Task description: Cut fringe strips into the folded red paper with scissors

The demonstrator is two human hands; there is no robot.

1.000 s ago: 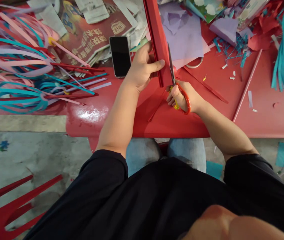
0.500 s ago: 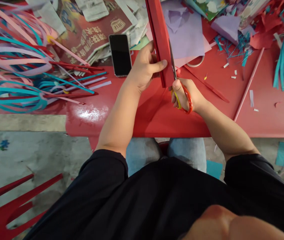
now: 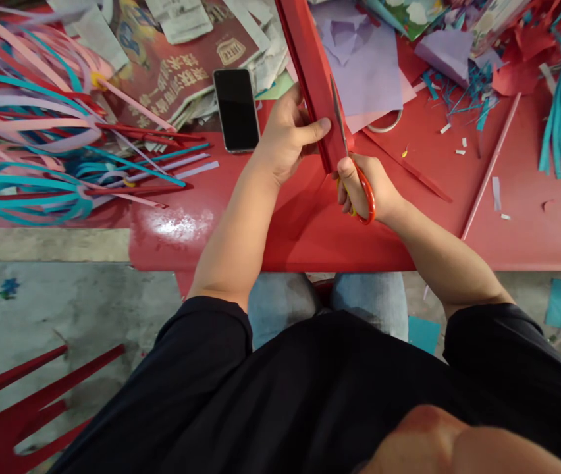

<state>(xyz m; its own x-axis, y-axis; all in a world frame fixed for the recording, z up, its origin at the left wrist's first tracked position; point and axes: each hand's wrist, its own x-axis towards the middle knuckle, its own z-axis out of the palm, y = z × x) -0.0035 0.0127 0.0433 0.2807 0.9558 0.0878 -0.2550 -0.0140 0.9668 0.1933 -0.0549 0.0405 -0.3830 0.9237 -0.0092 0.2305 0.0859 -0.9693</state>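
A long folded strip of red paper (image 3: 310, 62) rises from between my hands and runs out of the top of the view. My left hand (image 3: 293, 135) pinches it near its lower end, thumb on top and fingers behind. In my right hand (image 3: 367, 184) are scissors (image 3: 371, 197) with red and yellow handles, my fingers through the loops. Their blade lies along the right side of the red strip, pointing away from me; how far the blades are parted is hard to see. Behind the strip lie sheets of purple paper (image 3: 369, 72).
A phone (image 3: 236, 110) rests left of my hands, by a red printed bag (image 3: 176, 72). Paper-strip bundles (image 3: 28, 118) fill the table's left. To the right are a tape roll (image 3: 386, 124), a pink stick (image 3: 492, 164), a blue fringe (image 3: 557, 112) and scraps.
The upper part of the red paper has tilted to the left. The scissors have turned slightly with it, and their blade now shows more over the paper. My left hand has barely moved.
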